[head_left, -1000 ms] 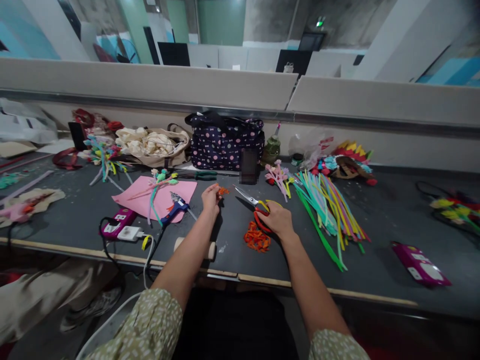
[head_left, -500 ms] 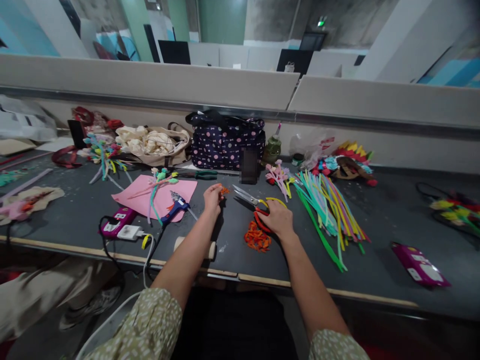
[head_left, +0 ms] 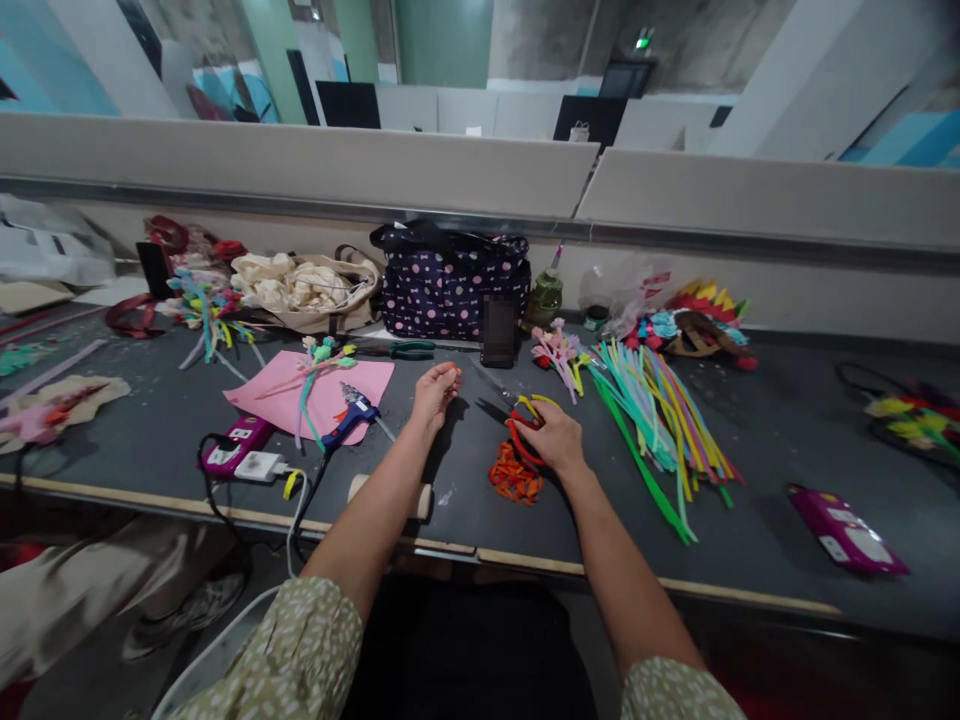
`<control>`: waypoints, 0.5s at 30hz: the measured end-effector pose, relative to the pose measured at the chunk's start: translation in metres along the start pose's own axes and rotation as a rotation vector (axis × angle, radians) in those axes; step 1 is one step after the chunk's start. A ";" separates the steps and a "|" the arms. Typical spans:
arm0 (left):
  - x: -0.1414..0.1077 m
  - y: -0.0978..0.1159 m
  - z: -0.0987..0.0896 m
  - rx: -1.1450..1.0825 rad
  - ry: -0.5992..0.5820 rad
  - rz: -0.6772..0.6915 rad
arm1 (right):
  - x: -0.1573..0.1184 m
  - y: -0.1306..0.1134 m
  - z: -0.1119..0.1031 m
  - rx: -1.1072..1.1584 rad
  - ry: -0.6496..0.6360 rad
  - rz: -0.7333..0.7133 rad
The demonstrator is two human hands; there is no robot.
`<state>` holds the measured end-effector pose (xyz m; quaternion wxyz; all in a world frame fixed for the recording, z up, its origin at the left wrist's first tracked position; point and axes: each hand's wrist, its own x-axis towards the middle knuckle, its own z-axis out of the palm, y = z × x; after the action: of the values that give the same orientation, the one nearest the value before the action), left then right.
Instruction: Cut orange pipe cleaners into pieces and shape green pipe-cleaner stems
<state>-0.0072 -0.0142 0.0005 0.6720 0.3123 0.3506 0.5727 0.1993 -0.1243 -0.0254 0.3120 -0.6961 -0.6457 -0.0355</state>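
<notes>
My left hand [head_left: 435, 396] is closed, fingertips pinched on a small orange piece [head_left: 455, 371] that looks like fuzzy pipe cleaner. Most of that piece is hidden by the fingers. My right hand [head_left: 556, 432] grips a pair of scissors [head_left: 516, 418] by their red and yellow handles. The blades are spread apart and point up and left, toward the left hand, without touching it. Just below the scissors lies a small heap of short orange pieces [head_left: 516, 474]. To the right of my right hand is a bundle of long multicoloured pipe cleaners [head_left: 660, 410].
A blue glue gun [head_left: 352, 412] lies on a pink sheet [head_left: 262, 392] at left, near a purple power strip [head_left: 244, 440] with cables. A wooden-coloured roller [head_left: 420, 500] sits by the table edge. Behind stand a dotted bag [head_left: 435, 290] and a phone [head_left: 498, 335]. Another person's leg shows lower left.
My left hand has shifted slightly right and turned, and less of the orange piece sticks out of its fingers. The scissor blades have spread wider.
</notes>
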 end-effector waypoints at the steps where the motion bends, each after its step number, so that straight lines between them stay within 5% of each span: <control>1: 0.000 0.000 0.000 -0.004 -0.011 -0.006 | 0.000 0.000 0.000 0.011 -0.002 -0.006; 15: -0.005 0.005 0.004 -0.061 -0.069 -0.045 | -0.001 -0.001 -0.002 0.005 -0.030 -0.065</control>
<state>-0.0070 -0.0183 0.0077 0.7057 0.3030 0.3166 0.5567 0.1985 -0.1258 -0.0236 0.3026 -0.6746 -0.6725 -0.0336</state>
